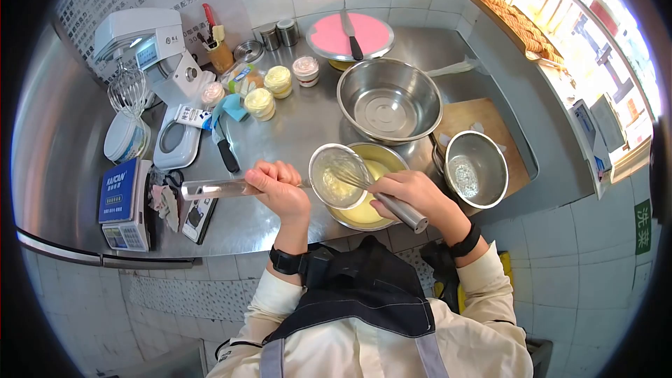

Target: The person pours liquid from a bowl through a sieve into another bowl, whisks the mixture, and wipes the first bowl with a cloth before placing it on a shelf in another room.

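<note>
My left hand (282,186) is closed around the long handle of a fine-mesh sieve (323,183). The sieve's round mesh sits over a steel bowl (400,159) that contains smooth pale-yellow batter (375,208). In my right hand (414,193) is a whisk (406,212), gripped near the top of its metal handle. Its wires reach down into the sieve, where some yellow mixture clings to the mesh. Part of the bowl and batter is hidden behind the sieve and my right hand.
A large steel bowl (390,101) stands behind, and a steel pot (477,169) sits on a wooden board (470,113) to the right. Further left are cream-topped cups (260,104), a spatula (225,150), a phone (199,220), a scale (127,234) and a stand mixer (168,63).
</note>
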`<state>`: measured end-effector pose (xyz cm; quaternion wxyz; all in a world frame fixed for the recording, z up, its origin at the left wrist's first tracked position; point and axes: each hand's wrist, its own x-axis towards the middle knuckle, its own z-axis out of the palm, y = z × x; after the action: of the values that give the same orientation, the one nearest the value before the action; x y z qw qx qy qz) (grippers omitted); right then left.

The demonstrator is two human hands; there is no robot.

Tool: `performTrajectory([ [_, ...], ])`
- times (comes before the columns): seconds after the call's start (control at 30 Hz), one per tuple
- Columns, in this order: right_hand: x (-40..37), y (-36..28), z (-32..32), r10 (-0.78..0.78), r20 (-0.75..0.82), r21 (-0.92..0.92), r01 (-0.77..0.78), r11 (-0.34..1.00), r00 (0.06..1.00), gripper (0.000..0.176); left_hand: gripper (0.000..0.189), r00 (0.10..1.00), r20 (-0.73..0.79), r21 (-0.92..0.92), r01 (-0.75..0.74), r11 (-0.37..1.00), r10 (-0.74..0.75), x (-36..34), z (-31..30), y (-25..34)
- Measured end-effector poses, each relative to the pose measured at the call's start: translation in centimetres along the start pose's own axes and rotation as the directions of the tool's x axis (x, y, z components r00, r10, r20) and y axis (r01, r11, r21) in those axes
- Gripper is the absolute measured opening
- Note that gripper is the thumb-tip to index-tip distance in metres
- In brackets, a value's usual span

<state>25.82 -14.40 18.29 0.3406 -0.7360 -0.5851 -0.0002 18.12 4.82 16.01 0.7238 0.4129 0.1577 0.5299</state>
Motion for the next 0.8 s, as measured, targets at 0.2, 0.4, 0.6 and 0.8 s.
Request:
performTrajectory([
  [0.2, 0.1, -1.0, -0.5, 0.143, -0.094, 0.175, -0.125, 0.977, 0.985, 0.01, 0.052, 0.983, 0.141, -0.015, -0.12, 0.993, 0.121, -0.8, 0.5, 0.2],
  [0.4, 0.0, -0.3, 0.8, 0.686, 0.085, 0.761, -0.491, 0.424, 0.723, 0.009, 0.052, 0.979, 0.149, -0.026, -0.133, 0.991, 0.136, -0.6, 0.1, -0.2],
  [0.6, -0.8, 1.8, 2.2, 0.797, -0.052, 0.973, -0.148, 0.176, 0.602, 0.012, 0.05, 0.999, 0.032, -0.136, -0.006, 0.991, 0.011, 0.0, -0.5, 0.2],
  [0.8, -0.4, -1.5, -0.2, 0.397, -0.228, 0.413, -0.28, 0.866, 0.889, 0.012, 0.05, 1.0, -0.029, -0.129, 0.007, 0.992, -0.011, 0.3, -0.2, 0.6],
])
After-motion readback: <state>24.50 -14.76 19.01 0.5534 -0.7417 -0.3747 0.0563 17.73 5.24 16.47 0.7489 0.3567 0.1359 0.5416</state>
